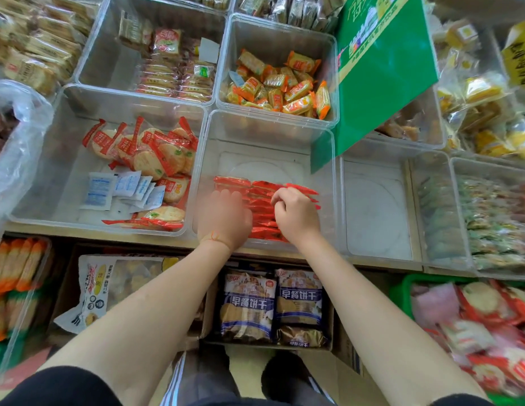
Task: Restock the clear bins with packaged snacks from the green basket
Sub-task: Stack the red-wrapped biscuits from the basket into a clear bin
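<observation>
Shelving packed with clear plastic bins fills the upper part of the view, and the middle front bin (pixel 325 159) holds both hands. To its left sits a wider bin (pixel 64 136) with round rice crackers in red-edged wrappers and a few white-and-blue sachets (pixel 123 190); behind it another bin (pixel 328 48) carries orange-wrapped biscuits. A green printed sign (pixel 381 92) leans over the right rear of the middle bin. To the right stands a bin (pixel 375 212) showing only its bare floor. At the lower right, below shelf level, the green basket (pixel 402 291) shows one corner, heaped with red-and-white and pink packaged snacks (pixel 484 323). Under the shelf edge a cardboard box (pixel 331 329) holds blue breakfast-biscuit bags. Inside the middle bin a row of red snack packets (pixel 261 212) stands on edge along the front half. The left hand (pixel 226 218), slightly blurred, lies on the left part of that row with its fingers bent down over the packets; whether it grips any I cannot tell. The right hand (pixel 296 215) rests on the right part of the row, its fingers curled and pinching the top edges of the packets.
</observation>
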### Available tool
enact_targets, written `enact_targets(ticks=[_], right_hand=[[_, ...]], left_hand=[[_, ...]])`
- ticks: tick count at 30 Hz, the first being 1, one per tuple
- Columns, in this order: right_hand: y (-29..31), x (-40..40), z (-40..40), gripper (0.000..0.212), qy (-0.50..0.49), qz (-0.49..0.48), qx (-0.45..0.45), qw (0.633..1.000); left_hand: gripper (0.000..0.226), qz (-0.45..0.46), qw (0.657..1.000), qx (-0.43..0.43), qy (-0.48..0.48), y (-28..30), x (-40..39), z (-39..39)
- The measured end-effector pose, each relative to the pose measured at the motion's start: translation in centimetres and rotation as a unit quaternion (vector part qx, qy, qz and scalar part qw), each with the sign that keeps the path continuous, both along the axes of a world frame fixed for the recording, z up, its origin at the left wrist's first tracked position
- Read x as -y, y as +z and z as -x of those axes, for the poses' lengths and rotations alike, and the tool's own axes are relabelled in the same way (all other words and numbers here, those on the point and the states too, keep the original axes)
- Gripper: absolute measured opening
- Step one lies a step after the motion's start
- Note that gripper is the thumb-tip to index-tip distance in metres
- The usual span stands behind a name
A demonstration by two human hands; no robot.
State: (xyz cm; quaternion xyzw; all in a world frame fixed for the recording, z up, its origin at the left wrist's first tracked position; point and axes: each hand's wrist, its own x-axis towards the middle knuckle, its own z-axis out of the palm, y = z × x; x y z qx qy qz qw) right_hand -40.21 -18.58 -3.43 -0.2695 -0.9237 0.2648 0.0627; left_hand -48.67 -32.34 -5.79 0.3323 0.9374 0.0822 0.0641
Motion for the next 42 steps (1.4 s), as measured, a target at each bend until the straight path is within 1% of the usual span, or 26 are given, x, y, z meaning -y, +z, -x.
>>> enact_targets(ticks=[3,4,7,10,12,13,15,17,19,21,23,24,26,29,30,31,32,33,36,38,39,42], right_hand=[[0.1,0.6,-4.3,0.021,-0.009,0.003,-0.061,0.998],[0.1,0.4,-6.0,0.020,-0.010,-0.003,-0.083,0.996],[-0.2,-1.5,-11.9,0.018,-0.013,-0.032,-0.131,0.991],[-0.9,-4.8,-19.1,0.015,-0.023,-0.040,-0.151,0.988],[-1.7,-7.5,-24.5,0.013,-0.033,-0.029,-0.144,0.989],[-2.1,-9.1,-27.5,0.014,-0.041,-0.017,-0.130,0.991],[-3.1,-12.7,-33.6,0.016,-0.053,0.018,-0.061,0.997],[-3.9,-16.4,-39.6,0.018,-0.039,0.058,0.062,0.996],[-4.6,-19.2,-45.2,0.020,-0.028,0.087,0.171,0.981],[-5.5,-20.7,-49.6,0.018,-0.027,0.107,0.229,0.967],[-6.7,-21.6,-52.6,0.020,-0.001,0.138,0.275,0.951],[-7.1,-21.8,-53.6,0.029,0.020,0.157,0.306,0.939],[-7.6,-22.1,-55.0,0.061,0.067,0.194,0.362,0.909],[-7.7,-22.2,-56.3,0.104,0.132,0.200,0.429,0.871],[-7.9,-22.2,-56.6,0.113,0.158,0.190,0.446,0.860],[-8.0,-22.3,-56.9,0.116,0.180,0.180,0.455,0.853],[-8.4,-22.3,-57.1,0.113,0.188,0.178,0.453,0.853],[-8.4,-22.4,-57.2,0.104,0.179,0.187,0.437,0.861],[-7.5,-23.6,-57.2,0.071,0.114,0.255,0.364,0.889],[-6.7,-24.7,-57.0,0.051,0.080,0.252,0.326,0.907],[-6.3,-25.1,-56.9,0.045,0.059,0.239,0.308,0.919],[-5.3,-25.6,-56.4,0.039,-0.020,0.228,0.235,0.945]], left_hand=[[0.041,0.007,0.999,-0.039,-0.012,0.1,0.4,-0.5],[0.039,0.011,0.998,-0.054,-0.010,0.1,0.5,-0.9],[0.022,-0.003,0.996,-0.091,0.002,0.6,-1.4,-4.3],[0.018,-0.084,0.992,-0.090,0.000,1.5,-6.6,-13.3],[0.016,-0.143,0.989,-0.044,0.001,1.2,-10.6,-21.1],[0.016,-0.152,0.988,-0.008,0.004,1.0,-12.6,-25.1],[0.016,-0.122,0.990,0.064,0.000,0.2,-15.7,-32.6],[0.017,-0.053,0.990,0.124,-0.029,-1.0,-18.0,-38.8],[0.019,0.022,0.980,0.186,-0.064,-2.4,-19.7,-43.3],[0.024,0.079,0.963,0.240,-0.095,-3.7,-20.9,-46.3],[0.029,0.113,0.943,0.292,-0.113,-4.5,-21.6,-48.6],[0.032,0.129,0.934,0.312,-0.113,-4.6,-21.9,-49.6],[0.037,0.160,0.922,0.337,-0.108,-4.7,-22.1,-51.1],[0.045,0.195,0.914,0.341,-0.106,-5.3,-21.9,-52.6],[0.046,0.203,0.913,0.337,-0.105,-5.4,-21.8,-52.8],[0.047,0.205,0.914,0.334,-0.103,-5.4,-21.8,-52.9],[0.046,0.206,0.914,0.334,-0.098,-5.3,-21.8,-53.0],[0.046,0.202,0.916,0.333,-0.095,-5.4,-21.8,-53.1],[0.043,0.182,0.921,0.338,-0.074,-5.4,-21.9,-53.0],[0.041,0.168,0.922,0.345,-0.057,-5.5,-21.8,-52.6],[0.041,0.164,0.922,0.346,-0.051,-5.4,-21.7,-52.4],[0.035,0.133,0.925,0.355,-0.023,-4.8,-21.6,-51.9]])
